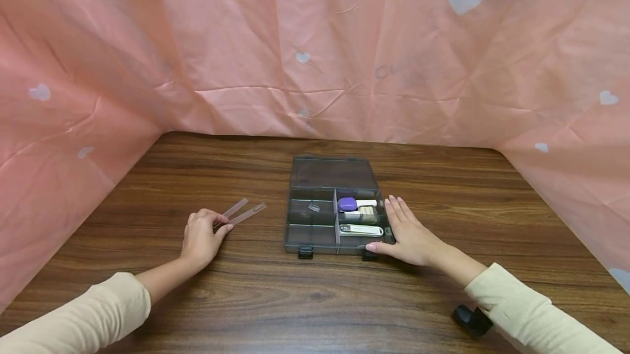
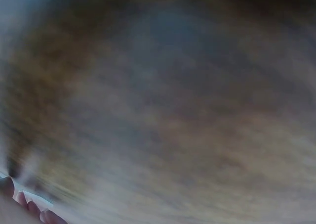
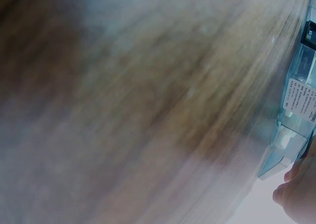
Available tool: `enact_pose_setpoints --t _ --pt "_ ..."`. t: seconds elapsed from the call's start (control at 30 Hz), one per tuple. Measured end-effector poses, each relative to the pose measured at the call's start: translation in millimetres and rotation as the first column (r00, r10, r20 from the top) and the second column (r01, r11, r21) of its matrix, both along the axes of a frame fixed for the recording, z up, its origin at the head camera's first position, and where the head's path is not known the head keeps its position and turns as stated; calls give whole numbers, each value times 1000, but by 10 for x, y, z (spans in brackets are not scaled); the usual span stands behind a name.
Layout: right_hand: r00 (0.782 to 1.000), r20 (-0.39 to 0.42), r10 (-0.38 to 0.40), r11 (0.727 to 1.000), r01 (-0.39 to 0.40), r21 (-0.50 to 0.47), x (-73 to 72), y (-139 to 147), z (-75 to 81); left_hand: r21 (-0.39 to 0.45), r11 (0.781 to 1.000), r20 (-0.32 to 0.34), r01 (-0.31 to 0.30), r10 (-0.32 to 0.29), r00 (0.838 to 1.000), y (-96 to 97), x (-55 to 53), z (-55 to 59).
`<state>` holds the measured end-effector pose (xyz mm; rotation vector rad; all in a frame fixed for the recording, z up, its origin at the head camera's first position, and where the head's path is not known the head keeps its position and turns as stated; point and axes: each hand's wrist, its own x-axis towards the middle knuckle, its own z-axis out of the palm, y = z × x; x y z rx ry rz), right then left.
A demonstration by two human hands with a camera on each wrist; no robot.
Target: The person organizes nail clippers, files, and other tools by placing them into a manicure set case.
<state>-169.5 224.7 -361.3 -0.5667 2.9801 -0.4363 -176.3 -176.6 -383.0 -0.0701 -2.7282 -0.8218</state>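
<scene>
My left hand pinches two clear, flat strips between thumb and fingers, left of the box; their far ends spread apart over the table. In the left wrist view only some fingertips and a pale strip edge show. My right hand rests along the right side of a dark see-through compartment box, fingers straight, thumb at its front edge. Inside, on the right, lie a purple nail polish bottle, a beige-labelled bottle and nail clippers. A small clear piece lies in a left compartment.
The box's lid lies folded back behind it. Two black latches hang at its front. A black object sits by the right sleeve. Pink cloth with hearts surrounds the wooden table. A printed label marks the box's side.
</scene>
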Motion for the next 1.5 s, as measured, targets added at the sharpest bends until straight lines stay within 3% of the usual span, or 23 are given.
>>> enact_pose_setpoints --t 0.77,1.0,1.3,1.5 --pt "1000 -1 -1 1000 1 -1 8 -4 -7 -24 989 -135 148 -150 979 6 -16 -31" --pt "1000 -9 2 1000 -2 2 7 -7 -8 -40 986 -147 161 -165 975 5 -21 -33" --pt "1000 -15 1 1000 -1 0 4 -7 -7 -25 985 -117 173 -174 978 -14 -34 -25" --pt "1000 -15 3 1000 -3 -5 0 0 -6 -14 983 -170 183 -183 968 -8 -42 -2"
